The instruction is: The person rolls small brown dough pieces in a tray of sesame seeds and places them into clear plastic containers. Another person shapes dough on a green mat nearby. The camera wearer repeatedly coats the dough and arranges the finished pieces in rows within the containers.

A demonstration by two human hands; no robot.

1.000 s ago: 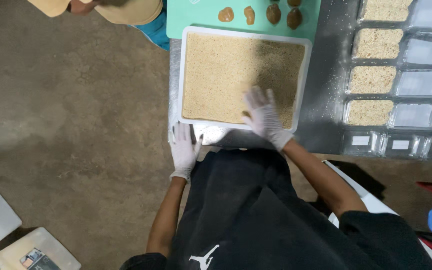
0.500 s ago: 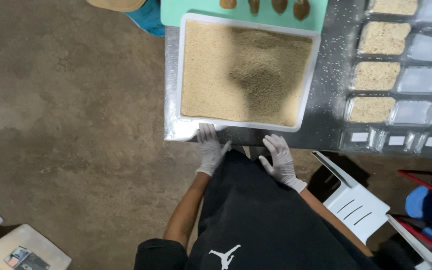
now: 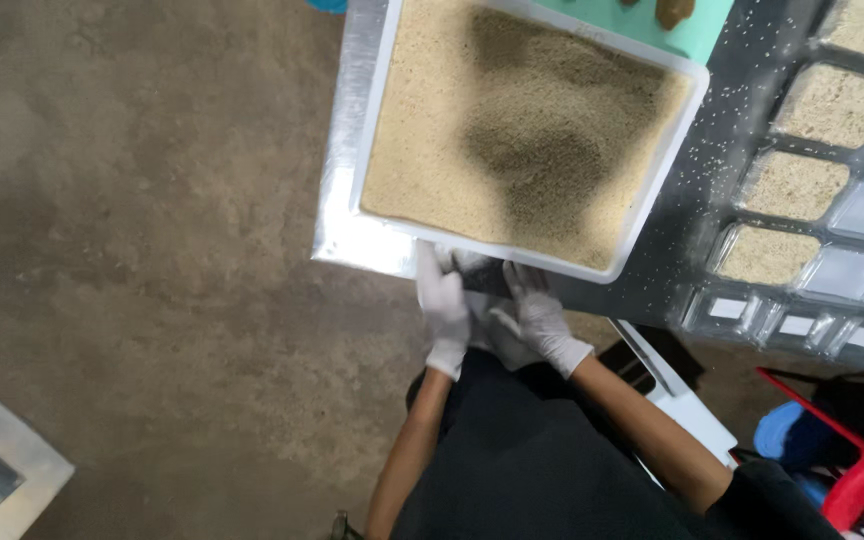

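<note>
Since half a second ago, drawn closer together: left hand (image 3: 444, 310) and right hand (image 3: 540, 318) now nearly side by side at the table's near edge, where before stood apart, right one lower against the dark shirt. Seen larger and shifted, too, the white tray (image 3: 642, 205), its near rim now just at 12 o'clock of both hands.

Gloved in white, both. Left fingers (image 3: 432, 270) straight and close together, pointing to 12 o'clock, tips at or just under the tray's near rim; touching or only beside cannot be told from this angle. Right fingers (image 3: 524, 280) slightly spread, tips just short of the same rim, with something pale and crumpled between the two hands, perhaps a glove or a bag, too blurred to say. Clamped on nothing that can be made out.

Filled with tan crumbs (image 3: 432, 140), that tray, darker and hollowed toward its middle and 4 o'clock side. Resting on a shiny metal table (image 3: 337, 200). At 2 o'clock of the hands, clear plastic compartment trays (image 3: 852, 210): some cells holding the same tan crumbs, others bare. At 12 o'clock beyond the white tray, a teal board (image 3: 707, 25) with brown pieces.
</note>
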